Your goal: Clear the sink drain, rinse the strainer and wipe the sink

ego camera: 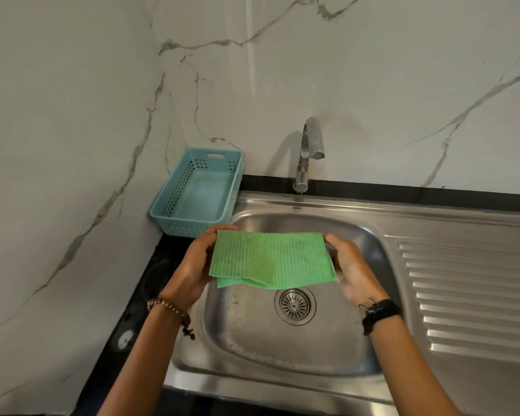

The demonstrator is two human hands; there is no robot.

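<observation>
Both hands, left hand (192,265) and right hand (353,265), grip a folded, ribbed green cloth (270,258) above the sink (282,349).

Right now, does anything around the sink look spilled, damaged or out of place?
Nothing stands out. Both the left hand and right hand hold the folded green cloth over the sink basin; the strainer sits in the drain, and the blue basket stands upright by the wall.

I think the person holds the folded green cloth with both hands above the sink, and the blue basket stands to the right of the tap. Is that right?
Not quite. The head view shows the blue basket left of the tap, in the corner. The rest holds: left hand and right hand hold the folded green cloth above the sink.
</observation>
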